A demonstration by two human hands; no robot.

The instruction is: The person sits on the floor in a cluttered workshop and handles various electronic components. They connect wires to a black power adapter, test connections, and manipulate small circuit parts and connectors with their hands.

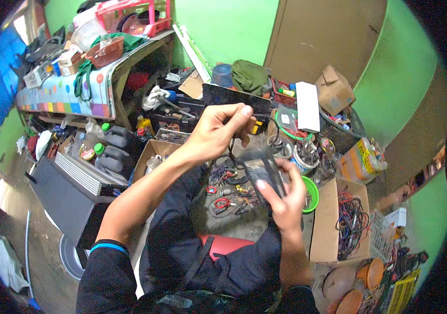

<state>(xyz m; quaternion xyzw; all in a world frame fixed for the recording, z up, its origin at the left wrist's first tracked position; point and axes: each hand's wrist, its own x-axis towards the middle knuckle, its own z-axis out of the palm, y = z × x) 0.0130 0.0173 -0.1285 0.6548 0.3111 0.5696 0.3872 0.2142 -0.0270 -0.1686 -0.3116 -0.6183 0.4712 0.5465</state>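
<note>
In front of me, my right hand (285,196) grips a black power adapter (259,171), a rectangular block with a pale label on its upper face, smeared by motion. My thumb lies across its near side. Higher up and to the left, my left hand (221,128) is closed in a pinch on a thin black cord (232,152). The cord hangs below my fingers toward the adapter, and another stretch of it loops to the right. On the floor beneath both hands lie tangled cables and small parts (228,191).
An open cardboard box (324,225) of wires stands at my right, near a green basin (311,194) and a white bucket (303,163). Dark canisters (116,157) and a black panelled case (69,196) are at my left. A cluttered table (66,97) stands at the far left.
</note>
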